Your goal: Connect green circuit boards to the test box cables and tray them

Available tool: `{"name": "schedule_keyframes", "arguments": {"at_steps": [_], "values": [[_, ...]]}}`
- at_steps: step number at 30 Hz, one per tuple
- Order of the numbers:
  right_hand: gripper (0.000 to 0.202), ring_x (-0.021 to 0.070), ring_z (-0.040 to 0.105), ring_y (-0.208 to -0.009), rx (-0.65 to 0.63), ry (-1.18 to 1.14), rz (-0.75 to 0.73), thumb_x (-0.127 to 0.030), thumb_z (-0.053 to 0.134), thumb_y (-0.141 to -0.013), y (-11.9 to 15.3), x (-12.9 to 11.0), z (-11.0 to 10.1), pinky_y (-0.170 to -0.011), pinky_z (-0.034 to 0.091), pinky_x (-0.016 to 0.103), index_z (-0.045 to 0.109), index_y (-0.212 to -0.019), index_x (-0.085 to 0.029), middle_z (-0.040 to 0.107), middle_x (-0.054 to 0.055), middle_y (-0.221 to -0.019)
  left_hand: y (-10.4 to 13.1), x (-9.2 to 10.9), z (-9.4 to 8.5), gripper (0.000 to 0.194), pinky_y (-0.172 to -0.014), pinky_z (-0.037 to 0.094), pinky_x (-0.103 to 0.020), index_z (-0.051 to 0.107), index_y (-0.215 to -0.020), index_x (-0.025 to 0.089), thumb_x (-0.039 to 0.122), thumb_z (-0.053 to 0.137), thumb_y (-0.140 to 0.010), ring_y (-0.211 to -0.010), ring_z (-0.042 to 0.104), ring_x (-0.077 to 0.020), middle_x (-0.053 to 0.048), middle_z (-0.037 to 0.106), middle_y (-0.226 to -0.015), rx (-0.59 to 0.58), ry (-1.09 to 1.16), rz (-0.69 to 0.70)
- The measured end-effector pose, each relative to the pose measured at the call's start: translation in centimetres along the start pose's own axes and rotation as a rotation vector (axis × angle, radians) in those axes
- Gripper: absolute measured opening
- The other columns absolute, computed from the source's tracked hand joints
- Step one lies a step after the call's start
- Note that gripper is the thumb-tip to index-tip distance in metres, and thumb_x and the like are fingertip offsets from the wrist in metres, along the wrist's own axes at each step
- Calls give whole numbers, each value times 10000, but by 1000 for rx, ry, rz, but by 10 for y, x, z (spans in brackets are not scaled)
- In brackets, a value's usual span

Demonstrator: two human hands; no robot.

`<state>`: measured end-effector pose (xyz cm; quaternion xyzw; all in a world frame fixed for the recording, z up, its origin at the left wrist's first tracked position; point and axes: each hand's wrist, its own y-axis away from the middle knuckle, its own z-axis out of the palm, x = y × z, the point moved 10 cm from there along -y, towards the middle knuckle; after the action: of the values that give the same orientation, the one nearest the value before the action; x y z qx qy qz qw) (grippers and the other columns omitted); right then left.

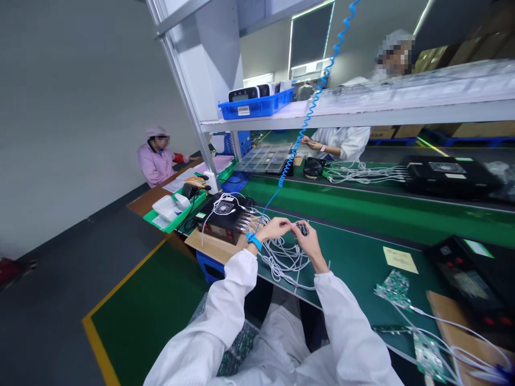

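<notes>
My right hand (309, 242) grips a small dark circuit board (302, 229) above the green bench mat. Close beside it, the fingers of my left hand (277, 229) are pinched together at the board's near edge; whatever is between them is too small to name. A blue wrist strap (254, 241) circles my left wrist and joins a coiled blue cord (309, 112) hanging from above. Below both hands lies a tangle of white cables (281, 262), running to a black box with a fan (219, 217) on the left.
Green circuit boards (395, 288) with white cables lie at right, near a yellow note (401, 259) and another black box (466, 279). A green tray (163, 225) stands at left. Overhead, a shelf (362, 113) carries a blue bin (257, 107). Two people sit nearby, one across the bench.
</notes>
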<state>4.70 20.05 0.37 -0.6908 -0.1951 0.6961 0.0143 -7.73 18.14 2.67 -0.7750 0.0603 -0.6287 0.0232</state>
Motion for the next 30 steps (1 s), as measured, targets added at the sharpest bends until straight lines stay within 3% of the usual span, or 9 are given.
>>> {"name": "schedule_keyframes", "arguments": {"at_steps": [4, 10, 15, 20, 23, 26, 30], "values": [[475, 141, 484, -573, 237, -65, -57, -663, 700, -792, 4, -3, -8, -572, 409, 279, 572, -783, -206, 556, -29, -622, -3, -9, 17, 445, -697, 444, -271, 629, -689, 140, 556, 781, -732, -671, 548, -124, -5, 603, -671, 36, 233, -57], [447, 133, 481, -630, 487, -62, -83, -614, 704, -794, 8, 6, -14, -619, 403, 271, 555, -749, -194, 558, -21, -678, -3, -26, 28, 417, -731, 441, -281, 561, -679, 162, 519, 765, -755, -697, 527, -128, -6, 574, -686, 267, 429, -114], [389, 124, 477, -633, 587, -47, -73, -548, 709, -783, 11, 14, -15, -628, 400, 264, 548, -764, -193, 550, -29, -685, -1, -36, 28, 336, -765, 448, -293, 566, -733, 174, 468, 655, -869, -733, 527, -144, -10, 578, -727, 471, 399, -113], [360, 118, 518, -612, 706, -157, -18, -530, 691, -791, 9, 30, -26, -604, 427, 247, 523, -824, -213, 549, -50, -680, 1, -37, 7, 353, -772, 449, -282, 550, -822, 193, 477, 453, -1008, -775, 530, -153, -12, 589, -777, 603, 219, -91], [372, 106, 527, -551, 781, -277, 3, -532, 706, -787, 5, 37, -38, -567, 440, 237, 493, -807, -227, 531, -72, -631, 0, -33, 5, 329, -794, 456, -293, 568, -802, 195, 465, 520, -984, -779, 553, -165, -22, 614, -781, 529, 73, -62], [368, 100, 535, -512, 880, -456, 59, -529, 695, -810, 4, 50, -49, -530, 453, 227, 483, -775, -230, 521, -75, -595, 2, -34, 21, 293, -794, 467, -311, 600, -762, 197, 439, 622, -926, -772, 593, -190, -39, 652, -756, 387, -72, -48], [310, 88, 517, -475, 918, -558, 130, -477, 665, -835, -1, 65, -56, -446, 424, 209, 517, -763, -215, 555, -53, -620, 7, -40, 46, 253, -795, 482, -317, 617, -761, 210, 396, 621, -934, -764, 636, -208, -41, 675, -726, 254, -218, -40]]}}
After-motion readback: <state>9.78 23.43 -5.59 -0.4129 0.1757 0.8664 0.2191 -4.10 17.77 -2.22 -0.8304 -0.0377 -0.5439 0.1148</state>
